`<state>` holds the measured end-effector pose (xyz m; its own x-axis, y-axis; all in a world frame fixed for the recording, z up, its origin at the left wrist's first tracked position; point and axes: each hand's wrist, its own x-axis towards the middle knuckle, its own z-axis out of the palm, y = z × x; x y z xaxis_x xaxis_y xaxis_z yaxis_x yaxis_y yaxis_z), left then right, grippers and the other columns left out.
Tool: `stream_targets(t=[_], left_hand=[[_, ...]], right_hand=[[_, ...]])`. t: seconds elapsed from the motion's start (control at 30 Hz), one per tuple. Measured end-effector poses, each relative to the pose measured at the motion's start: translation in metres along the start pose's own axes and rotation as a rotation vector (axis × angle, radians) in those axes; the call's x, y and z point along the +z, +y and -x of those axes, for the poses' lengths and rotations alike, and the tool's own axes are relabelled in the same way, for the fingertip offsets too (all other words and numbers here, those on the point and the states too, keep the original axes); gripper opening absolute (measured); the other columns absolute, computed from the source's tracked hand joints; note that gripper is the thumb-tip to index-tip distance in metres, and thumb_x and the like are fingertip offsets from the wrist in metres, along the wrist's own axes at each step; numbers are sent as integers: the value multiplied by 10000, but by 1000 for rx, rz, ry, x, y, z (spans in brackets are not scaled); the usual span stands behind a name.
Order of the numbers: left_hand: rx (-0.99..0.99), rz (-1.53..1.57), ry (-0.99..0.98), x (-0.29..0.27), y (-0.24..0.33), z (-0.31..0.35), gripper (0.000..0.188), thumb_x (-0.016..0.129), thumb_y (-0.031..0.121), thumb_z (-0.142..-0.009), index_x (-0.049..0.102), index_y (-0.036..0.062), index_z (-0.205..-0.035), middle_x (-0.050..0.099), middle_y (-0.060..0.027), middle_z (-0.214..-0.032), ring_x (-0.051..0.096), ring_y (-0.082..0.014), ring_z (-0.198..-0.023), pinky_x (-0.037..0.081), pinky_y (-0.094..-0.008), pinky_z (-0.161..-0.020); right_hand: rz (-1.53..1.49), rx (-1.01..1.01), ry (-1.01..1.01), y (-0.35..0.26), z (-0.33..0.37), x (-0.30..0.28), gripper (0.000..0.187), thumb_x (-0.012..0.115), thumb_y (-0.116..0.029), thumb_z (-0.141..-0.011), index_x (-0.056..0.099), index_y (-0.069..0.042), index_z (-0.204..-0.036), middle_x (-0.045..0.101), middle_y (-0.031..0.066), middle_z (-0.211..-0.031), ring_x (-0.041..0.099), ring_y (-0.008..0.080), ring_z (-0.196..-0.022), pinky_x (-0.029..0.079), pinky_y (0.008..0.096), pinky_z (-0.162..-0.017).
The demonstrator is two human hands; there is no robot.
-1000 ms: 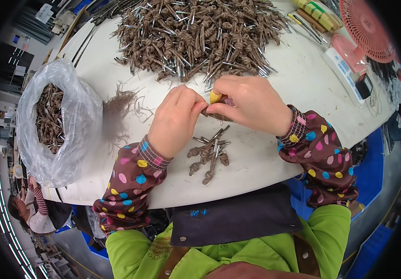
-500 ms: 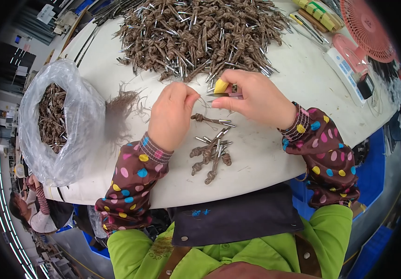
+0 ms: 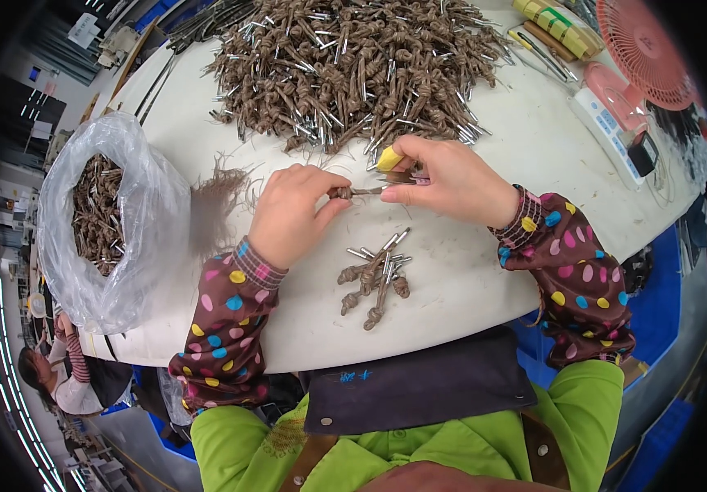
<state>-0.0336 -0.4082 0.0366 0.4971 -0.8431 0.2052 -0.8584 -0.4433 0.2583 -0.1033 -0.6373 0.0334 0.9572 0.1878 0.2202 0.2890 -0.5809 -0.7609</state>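
My left hand (image 3: 292, 215) pinches the knotted brown end of a cord piece (image 3: 352, 193) with a metal tip. My right hand (image 3: 450, 180) grips a yellow-handled small cutter (image 3: 393, 162) and touches the piece's metal end. Just below the hands lies a small heap of finished knotted pieces (image 3: 376, 278) on the white table (image 3: 484, 271). A large pile of the same knotted cords (image 3: 353, 70) fills the table's far side.
A clear plastic bag (image 3: 111, 221) holding more cords stands at the left, with a tuft of loose brown fibres (image 3: 214, 201) beside it. At the far right are a pink fan (image 3: 644, 45), a white device (image 3: 611, 131) and a striped roll (image 3: 554, 25). Another person (image 3: 58, 369) sits at lower left.
Both hands have drawn slightly apart, and the cord piece now stretches horizontally between them. The small heap has not moved.
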Motion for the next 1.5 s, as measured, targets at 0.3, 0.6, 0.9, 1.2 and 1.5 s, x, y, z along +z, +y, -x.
stream_targets(t=[0.3, 0.6, 0.9, 1.2, 1.5], left_hand=[[-8, 5, 521, -5, 22, -4, 328, 736, 65, -718, 614, 57, -1021, 606, -62, -898, 524, -203, -724, 443, -312, -710], [-86, 176, 303, -10, 23, -4, 359, 725, 99, -743, 629, 45, -1085, 633, -75, -926, 518, -194, -732, 452, -299, -700], [11, 62, 394, -5, 25, -6, 259, 685, 26, -768, 683, 69, -1023, 676, -88, -927, 601, -223, -796, 471, -300, -703], [-194, 371, 303, -1, 21, -2, 94, 655, 69, -834, 677, 48, -922, 687, -89, -825, 658, -169, -732, 502, -255, -632], [-456, 859, 192, -7, -20, 1, 319, 478, 275, -978, 622, -9, -992, 666, -53, -919, 622, -134, -830, 481, -253, -743]], right_hand=[[-268, 72, 126, -20, 4, 3, 208, 699, -136, -807, 597, -21, -947, 573, 13, -681, 421, 49, -563, 345, 214, -503], [-38, -117, 315, -14, 4, 11, 187, 708, -127, -787, 576, -4, -836, 540, 57, -652, 417, 127, -529, 363, 261, -488], [-94, -76, 290, -20, 5, 16, 252, 725, -147, -773, 521, -3, -739, 427, 38, -557, 336, 113, -506, 311, 276, -459], [-502, 108, 72, -15, 3, 12, 167, 670, -124, -842, 580, 3, -780, 587, 1, -669, 487, 43, -578, 394, 207, -524], [-602, 192, -40, -12, 1, 3, 179, 657, -155, -845, 618, 16, -810, 631, 29, -684, 587, 62, -627, 430, 208, -543]])
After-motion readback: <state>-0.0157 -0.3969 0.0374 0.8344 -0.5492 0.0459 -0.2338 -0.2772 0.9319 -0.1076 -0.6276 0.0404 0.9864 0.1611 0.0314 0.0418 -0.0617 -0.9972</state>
